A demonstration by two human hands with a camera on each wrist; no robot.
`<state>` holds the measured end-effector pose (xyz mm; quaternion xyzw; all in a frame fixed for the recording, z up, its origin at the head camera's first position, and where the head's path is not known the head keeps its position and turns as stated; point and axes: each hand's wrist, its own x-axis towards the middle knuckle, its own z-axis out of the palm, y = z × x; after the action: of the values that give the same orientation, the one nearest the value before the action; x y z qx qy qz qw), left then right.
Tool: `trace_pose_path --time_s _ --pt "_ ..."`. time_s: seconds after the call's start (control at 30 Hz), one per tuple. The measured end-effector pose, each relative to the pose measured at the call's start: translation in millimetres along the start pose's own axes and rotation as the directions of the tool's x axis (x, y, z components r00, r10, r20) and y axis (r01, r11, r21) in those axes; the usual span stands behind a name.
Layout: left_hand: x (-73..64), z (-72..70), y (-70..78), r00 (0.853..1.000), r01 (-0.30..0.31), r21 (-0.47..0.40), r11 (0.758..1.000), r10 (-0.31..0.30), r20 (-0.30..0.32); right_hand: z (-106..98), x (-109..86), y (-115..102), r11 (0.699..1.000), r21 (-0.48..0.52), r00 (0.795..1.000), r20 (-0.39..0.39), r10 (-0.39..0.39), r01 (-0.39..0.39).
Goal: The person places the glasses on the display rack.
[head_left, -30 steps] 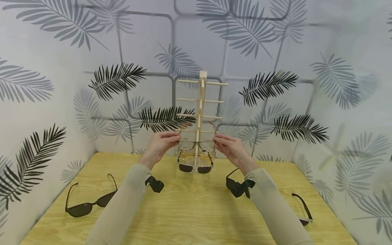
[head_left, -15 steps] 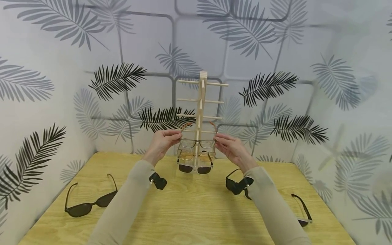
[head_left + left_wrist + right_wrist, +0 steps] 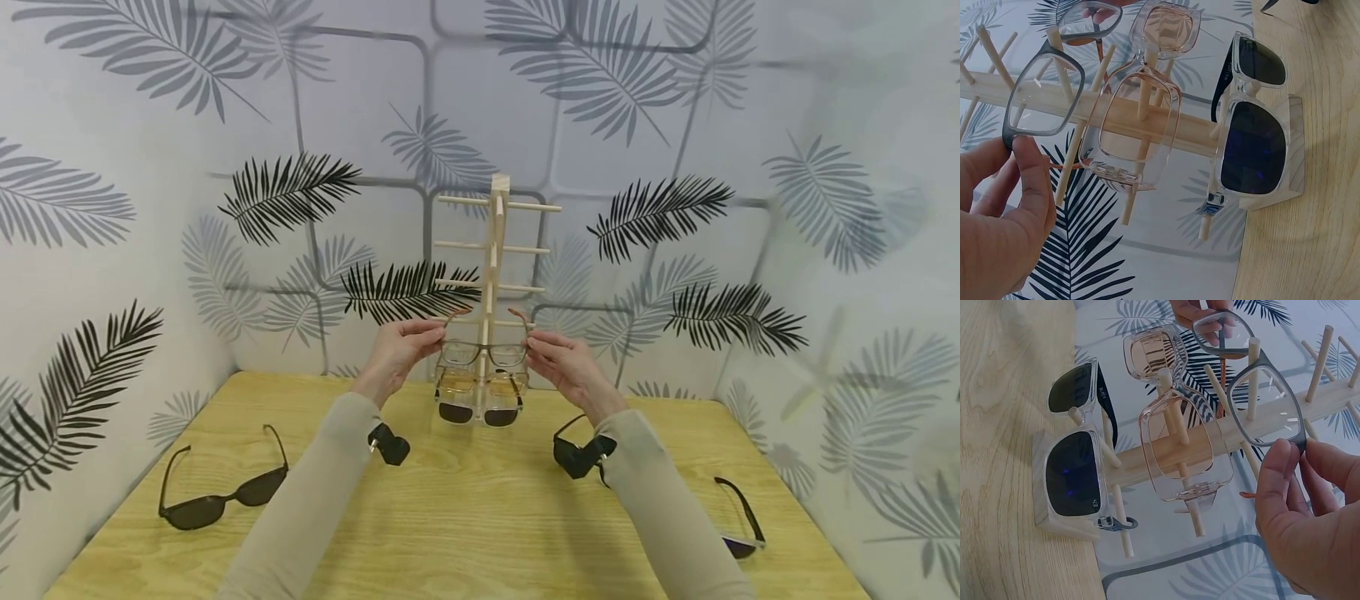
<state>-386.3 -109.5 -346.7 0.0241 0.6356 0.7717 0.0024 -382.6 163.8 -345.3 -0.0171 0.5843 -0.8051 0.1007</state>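
In the head view a pair of grey-framed eyeglasses [image 3: 483, 347] with clear lenses and orange temple tips spans the post of a wooden glasses rack [image 3: 497, 250]. My left hand [image 3: 393, 354] pinches one outer corner of its frame between thumb and fingers. The opposite corner is pinched by my right hand [image 3: 566, 367]. Both wrist views show rack pegs close behind the lenses and bridge. Just below, peach-tinted glasses [image 3: 1138, 115] with a clear frame hang on the rack. Lowest, near the base, sit clear-framed sunglasses [image 3: 1072, 472] with dark lenses.
Black sunglasses [image 3: 198, 512] lie on the left of the wooden table [image 3: 450, 517]. Another dark pair [image 3: 561, 452] is partly hidden behind the right wrist's camera. A third [image 3: 741, 547] lies far right, partly covered by the sleeve. The leaf-patterned wall [image 3: 360, 108] stands behind the rack.
The grey eyeglasses' orange temple tips have dropped lower at the rack, while the front stays at nearly the same height. My left hand has shifted slightly right; both hands keep their pinch.
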Motion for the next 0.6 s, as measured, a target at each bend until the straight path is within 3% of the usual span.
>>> trace_pose_path --time_s 0.37,0.6 --pt "-3.4 -2.8 0.4 1.000 0.001 -0.032 0.999 -0.001 0.008 0.9 -1.1 -4.0 1.000 -0.024 1.000 -0.025 0.009 -0.009" --pt "-5.6 -5.8 1.5 1.000 0.010 0.016 1.000 -0.010 -0.010 -3.2 -3.6 -4.1 0.999 -0.050 1.000 -0.027 0.007 -0.008"
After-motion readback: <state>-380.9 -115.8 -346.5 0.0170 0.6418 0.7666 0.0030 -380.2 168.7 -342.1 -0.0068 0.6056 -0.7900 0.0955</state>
